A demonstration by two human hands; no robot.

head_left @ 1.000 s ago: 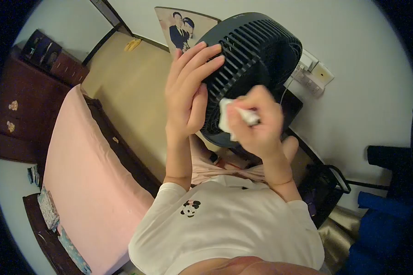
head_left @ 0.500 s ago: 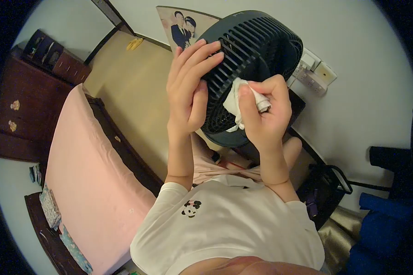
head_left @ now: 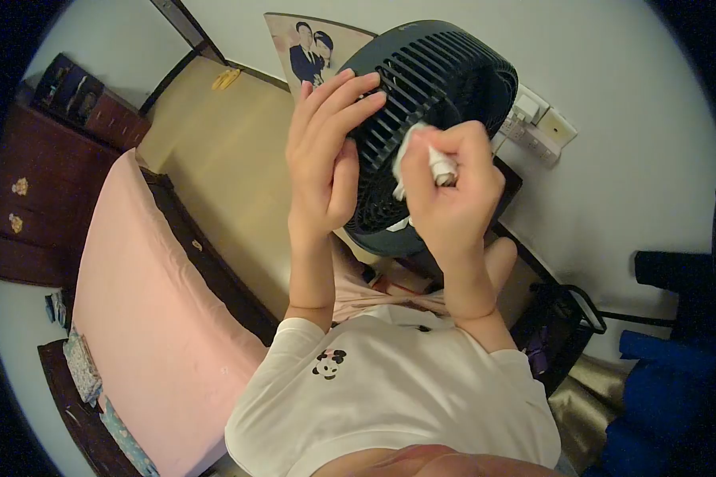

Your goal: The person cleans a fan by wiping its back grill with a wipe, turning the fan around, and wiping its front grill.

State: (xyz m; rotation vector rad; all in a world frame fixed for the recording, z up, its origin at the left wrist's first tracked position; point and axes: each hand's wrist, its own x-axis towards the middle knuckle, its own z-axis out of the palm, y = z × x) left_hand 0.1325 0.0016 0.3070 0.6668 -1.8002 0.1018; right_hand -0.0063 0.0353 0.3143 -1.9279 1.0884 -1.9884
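Note:
A dark electric fan (head_left: 390,73) with a slatted grille is tilted in front of me. My left hand (head_left: 324,147) grips its left side, with the fingers stretched over the slats and the thumb folded lower down. Closed around a crumpled white cloth (head_left: 444,168), my right hand (head_left: 457,179) presses at the fan's grille. Part of the cloth is hidden inside my fist, and the right hand covers some of the grille.
A bed with a pink sheet (head_left: 159,302) stands at left, near a dark wooden wardrobe (head_left: 36,183). Behind the fan lean a framed photo (head_left: 282,32) and wall sockets with a power strip (head_left: 533,143). A black bag (head_left: 565,318) sits at right; yellow slippers (head_left: 226,79) lie on the floor.
My right hand has shifted slightly left and up with the cloth, its wrist turned over the grille. My left hand keeps its place on the fan.

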